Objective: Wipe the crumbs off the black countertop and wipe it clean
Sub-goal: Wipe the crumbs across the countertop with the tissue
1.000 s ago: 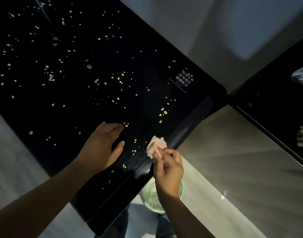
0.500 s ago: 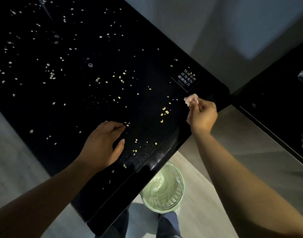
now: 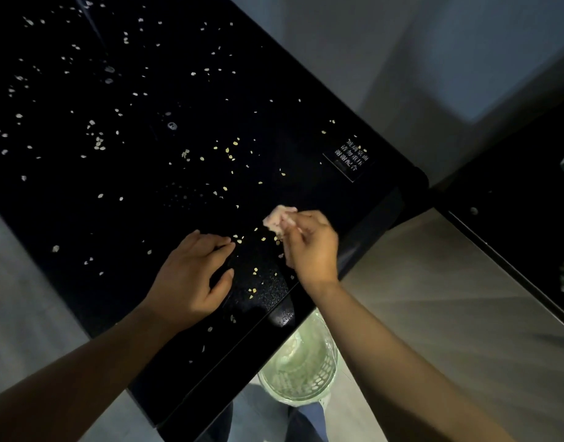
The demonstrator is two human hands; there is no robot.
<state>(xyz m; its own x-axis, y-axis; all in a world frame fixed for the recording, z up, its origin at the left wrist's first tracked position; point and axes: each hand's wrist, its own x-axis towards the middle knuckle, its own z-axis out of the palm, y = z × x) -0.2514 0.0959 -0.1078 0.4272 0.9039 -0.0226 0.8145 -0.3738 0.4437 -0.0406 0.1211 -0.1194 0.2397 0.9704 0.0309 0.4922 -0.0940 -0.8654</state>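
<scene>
The glossy black countertop (image 3: 140, 173) runs diagonally and is strewn with pale crumbs (image 3: 229, 154), thickest in the middle and far left. My right hand (image 3: 312, 247) pinches a crumpled pinkish-white cloth (image 3: 277, 216) and holds it on the surface near the counter's right edge. My left hand (image 3: 194, 275) rests flat on the top, fingers spread, just left of the cloth. A small cluster of yellow crumbs (image 3: 239, 239) lies between the two hands.
A pale green mesh waste bin (image 3: 301, 368) with a liner stands on the floor below the counter's near edge, beside my legs. A white-lettered label (image 3: 351, 157) sits near the counter's right corner. Another dark surface (image 3: 523, 199) lies to the right.
My right hand swung the cloth out to the counter's right corner, then back down-left to beside my left hand. The left hand has stayed in place.
</scene>
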